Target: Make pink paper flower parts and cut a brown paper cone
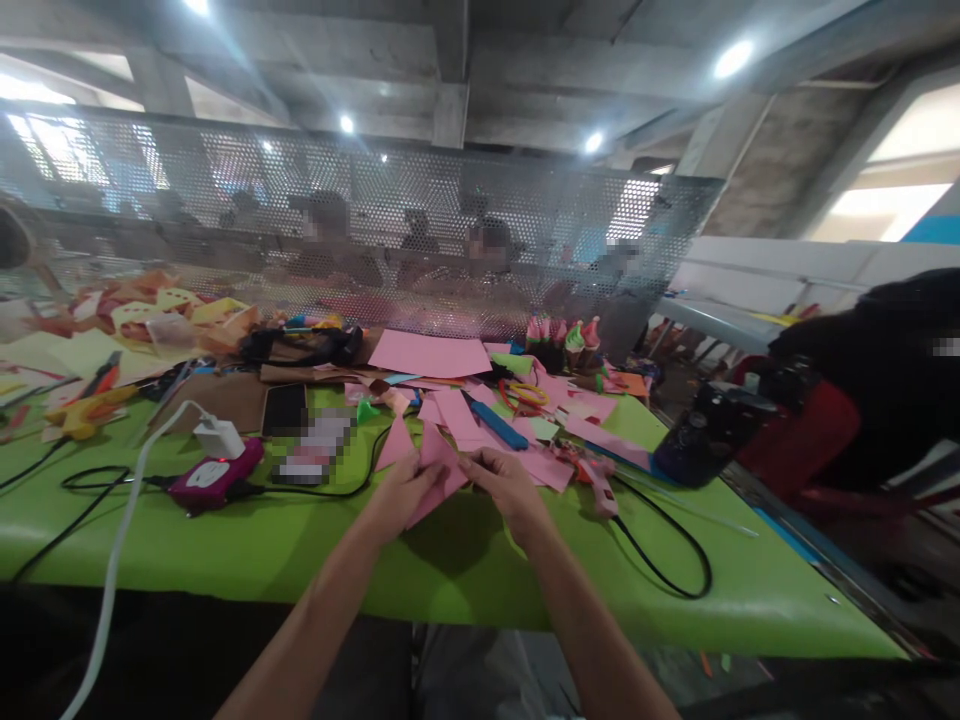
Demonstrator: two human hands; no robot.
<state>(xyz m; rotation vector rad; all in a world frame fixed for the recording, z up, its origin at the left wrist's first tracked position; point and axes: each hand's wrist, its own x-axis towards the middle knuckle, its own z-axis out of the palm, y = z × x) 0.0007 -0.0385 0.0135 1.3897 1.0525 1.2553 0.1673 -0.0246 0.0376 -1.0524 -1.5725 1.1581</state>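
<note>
Near the front of the green table [300,550], both my hands are around a piece of pink paper [441,484]. My left hand [394,492] is closed on its left side, thumb on top. My right hand [506,485] pinches the paper's upper right edge between thumb and fingers. The piece is tilted and looks bent or folded, with a corner pointing up. Just beyond it lie several pink paper cuttings [457,412] and a blue cutter-like tool [501,428]. Scissors with yellow handles [527,395] rest a little farther back.
A purple power strip [217,475] with a white charger and cables lies left, beside phones [285,408]. A pink glue gun [600,490] trails a black cord at right. A dark bottle [709,435] stands by the right edge. A perforated metal screen [420,240] runs along the back.
</note>
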